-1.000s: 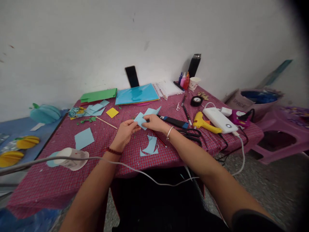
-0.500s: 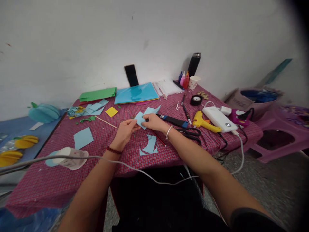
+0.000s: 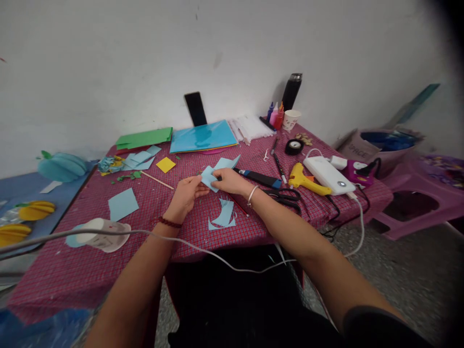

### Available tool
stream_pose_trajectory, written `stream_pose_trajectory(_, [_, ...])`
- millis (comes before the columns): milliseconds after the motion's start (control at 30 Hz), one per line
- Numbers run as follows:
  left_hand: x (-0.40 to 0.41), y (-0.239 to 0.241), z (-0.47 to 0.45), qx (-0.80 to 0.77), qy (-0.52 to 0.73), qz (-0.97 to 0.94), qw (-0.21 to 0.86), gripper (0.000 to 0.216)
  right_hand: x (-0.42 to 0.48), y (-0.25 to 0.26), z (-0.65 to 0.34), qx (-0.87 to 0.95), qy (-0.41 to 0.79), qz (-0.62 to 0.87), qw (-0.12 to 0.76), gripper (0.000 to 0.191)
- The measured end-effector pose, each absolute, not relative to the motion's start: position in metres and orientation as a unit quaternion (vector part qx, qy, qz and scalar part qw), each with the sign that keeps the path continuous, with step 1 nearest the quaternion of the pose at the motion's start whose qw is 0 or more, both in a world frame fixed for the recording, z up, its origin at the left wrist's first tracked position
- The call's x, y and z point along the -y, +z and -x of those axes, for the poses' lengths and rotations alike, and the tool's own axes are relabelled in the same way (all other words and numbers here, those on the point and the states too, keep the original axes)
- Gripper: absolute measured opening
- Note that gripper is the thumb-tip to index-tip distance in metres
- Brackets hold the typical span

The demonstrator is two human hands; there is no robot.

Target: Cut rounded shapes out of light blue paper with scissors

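Observation:
Both of my hands meet over the middle of the red checked table (image 3: 145, 212), pinching a small light blue paper piece (image 3: 209, 177). My left hand (image 3: 185, 195) grips its near left edge with thumb and fingers. My right hand (image 3: 229, 181) holds its right side, fingers closed. Another light blue sheet (image 3: 227, 163) lies just behind the held piece. Light blue offcuts (image 3: 223, 217) lie on the cloth just in front of my right wrist.
Black scissors (image 3: 286, 195), a black and blue cutter (image 3: 259, 178), a yellow glue gun (image 3: 306, 176) and a white power bank (image 3: 326, 175) lie to the right. Blue (image 3: 202, 135) and green (image 3: 144, 137) paper stacks sit at the back. A white cable (image 3: 203, 251) crosses my arms.
The view has shifted slightly. My hands stay together on the blue paper piece, with only a small turn of it between the fingers.

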State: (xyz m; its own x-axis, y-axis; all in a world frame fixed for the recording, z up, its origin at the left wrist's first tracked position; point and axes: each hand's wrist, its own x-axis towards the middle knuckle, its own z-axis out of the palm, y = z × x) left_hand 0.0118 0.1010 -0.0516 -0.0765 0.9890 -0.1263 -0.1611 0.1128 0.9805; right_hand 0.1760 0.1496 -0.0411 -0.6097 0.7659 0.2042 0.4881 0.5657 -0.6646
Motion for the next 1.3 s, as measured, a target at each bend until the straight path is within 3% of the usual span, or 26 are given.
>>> stream_pose_trajectory(1000, [-0.0976,-0.048,-0.0179,-0.516,0.541,-0.417,0.516,0.025,-0.1478,-0.04,-0.175,0.85,0.274,0.382,0.238,0.014])
stream_pose_trajectory(1300, [-0.1002,-0.0499,-0.0164,-0.499,0.543,-0.399,0.545,0.037,-0.1481,-0.0392,-0.1762,0.851,0.277,0.379,0.235,0.01])
